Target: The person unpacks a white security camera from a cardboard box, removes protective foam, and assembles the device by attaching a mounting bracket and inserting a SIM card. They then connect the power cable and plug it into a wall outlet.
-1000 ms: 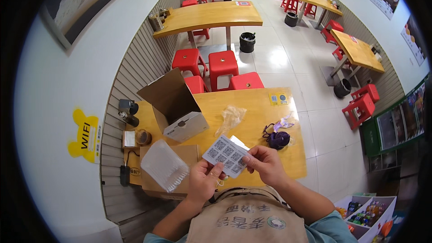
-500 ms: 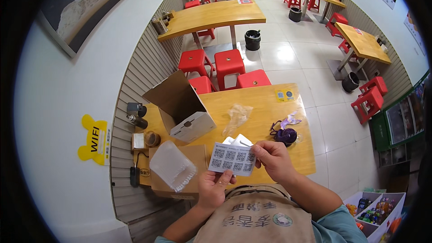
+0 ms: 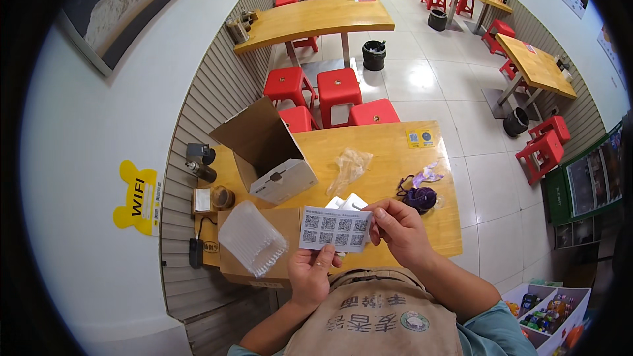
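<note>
A white card (image 3: 335, 227) printed with two rows of square black codes is held up over the table's near edge. My left hand (image 3: 312, 273) pinches its lower edge, thumb on the printed side. At its right end my right hand (image 3: 395, 227) grips the edge between thumb and fingers. Partly hidden behind the card, a white plastic object (image 3: 349, 202) lies on the table; I cannot make out its kind. To the left, a clear inflatable bubble-type wrap (image 3: 253, 238) rests on a closed brown cardboard box (image 3: 287, 224).
An open white carton (image 3: 287, 177) stands on the wooden table (image 3: 389, 151), beside a crumpled clear bag (image 3: 351, 167). Dark purple yarn-like bundle (image 3: 419, 199) lies at right. Condiment containers (image 3: 202, 170) line the wall. Red stools (image 3: 338, 92) stand beyond; a divided bottle bin (image 3: 548, 310) is lower right.
The card has shifted slightly left and levelled out, with both hands still on it. The surroundings have shifted a little in view.
</note>
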### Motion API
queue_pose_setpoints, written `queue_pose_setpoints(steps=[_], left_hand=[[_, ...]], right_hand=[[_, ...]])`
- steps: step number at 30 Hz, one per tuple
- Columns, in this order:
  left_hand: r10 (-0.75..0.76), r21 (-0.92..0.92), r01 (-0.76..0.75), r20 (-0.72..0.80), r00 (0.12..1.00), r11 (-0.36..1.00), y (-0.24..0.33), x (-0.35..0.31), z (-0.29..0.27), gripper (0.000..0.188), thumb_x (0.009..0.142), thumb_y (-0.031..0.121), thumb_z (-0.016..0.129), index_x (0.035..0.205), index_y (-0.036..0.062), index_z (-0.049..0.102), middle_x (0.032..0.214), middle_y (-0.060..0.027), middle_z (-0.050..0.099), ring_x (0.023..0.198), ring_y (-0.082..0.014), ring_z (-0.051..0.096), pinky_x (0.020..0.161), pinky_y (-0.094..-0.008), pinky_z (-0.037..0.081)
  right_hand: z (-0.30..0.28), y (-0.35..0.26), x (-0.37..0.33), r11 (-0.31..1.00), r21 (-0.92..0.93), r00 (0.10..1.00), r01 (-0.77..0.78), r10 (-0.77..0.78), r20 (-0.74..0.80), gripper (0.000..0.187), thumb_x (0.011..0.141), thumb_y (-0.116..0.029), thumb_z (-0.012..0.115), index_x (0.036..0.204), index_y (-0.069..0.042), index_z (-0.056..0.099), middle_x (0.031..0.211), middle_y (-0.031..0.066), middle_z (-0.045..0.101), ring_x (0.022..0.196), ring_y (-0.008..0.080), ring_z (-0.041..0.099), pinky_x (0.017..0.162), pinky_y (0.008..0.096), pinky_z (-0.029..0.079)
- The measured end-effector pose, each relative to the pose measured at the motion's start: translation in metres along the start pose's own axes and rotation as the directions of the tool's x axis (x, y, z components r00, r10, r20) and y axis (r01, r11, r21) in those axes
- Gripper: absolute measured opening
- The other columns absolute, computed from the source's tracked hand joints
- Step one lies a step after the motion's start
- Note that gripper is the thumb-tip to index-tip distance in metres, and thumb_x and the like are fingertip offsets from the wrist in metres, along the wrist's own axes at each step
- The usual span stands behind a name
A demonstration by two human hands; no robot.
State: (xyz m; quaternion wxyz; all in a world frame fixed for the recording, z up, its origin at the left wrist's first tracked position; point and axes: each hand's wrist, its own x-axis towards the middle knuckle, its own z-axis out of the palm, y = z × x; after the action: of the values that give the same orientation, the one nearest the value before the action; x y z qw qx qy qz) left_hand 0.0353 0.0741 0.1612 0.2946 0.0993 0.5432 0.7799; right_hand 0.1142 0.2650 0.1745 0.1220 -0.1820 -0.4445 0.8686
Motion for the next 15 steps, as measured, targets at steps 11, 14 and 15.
queue_pose_setpoints(steps=[11, 14, 15], left_hand=[[0.024, 0.007, -0.024, -0.022, 0.999, 1.0, 0.0031, -0.0034, 0.0011, 0.014, 0.102, 0.008, 0.064, 0.11, -0.0028, 0.066, 0.098, -0.0085, 0.071, 0.077, -0.0121, 0.062, 0.072, -0.026, 0.053], [0.034, -0.002, -0.034, -0.013, 0.999, 0.999, 0.0036, -0.0034, 0.002, 0.014, 0.102, 0.009, 0.064, 0.11, -0.0028, 0.066, 0.099, -0.0084, 0.071, 0.077, -0.0119, 0.062, 0.072, -0.0259, 0.052], [0.033, 0.003, -0.033, -0.014, 0.999, 0.999, 0.0039, -0.0033, 0.0021, 0.014, 0.102, 0.009, 0.063, 0.11, -0.0028, 0.066, 0.099, -0.0083, 0.071, 0.077, -0.0118, 0.062, 0.072, -0.0259, 0.052]], right_hand=[[0.0007, 0.0089, -0.004, 0.999, 0.01, 0.999, 0.04, -0.04, -0.011, 0.018, 0.103, -0.018, 0.065, 0.105, -0.001, 0.063, 0.083, 0.0028, 0.065, 0.069, 0.0083, 0.057, 0.064, 0.0239, 0.046], [-0.0002, 0.0105, -0.005, 0.999, 0.003, 0.999, 0.042, -0.042, -0.013, 0.017, 0.103, -0.018, 0.066, 0.105, -0.001, 0.063, 0.084, 0.0028, 0.065, 0.07, 0.0083, 0.058, 0.064, 0.0238, 0.046], [-0.0004, 0.0109, -0.0053, 0.999, -0.002, 0.999, 0.042, -0.042, -0.015, 0.017, 0.102, -0.018, 0.067, 0.104, -0.001, 0.063, 0.084, 0.0028, 0.065, 0.07, 0.0083, 0.058, 0.064, 0.0238, 0.047]])
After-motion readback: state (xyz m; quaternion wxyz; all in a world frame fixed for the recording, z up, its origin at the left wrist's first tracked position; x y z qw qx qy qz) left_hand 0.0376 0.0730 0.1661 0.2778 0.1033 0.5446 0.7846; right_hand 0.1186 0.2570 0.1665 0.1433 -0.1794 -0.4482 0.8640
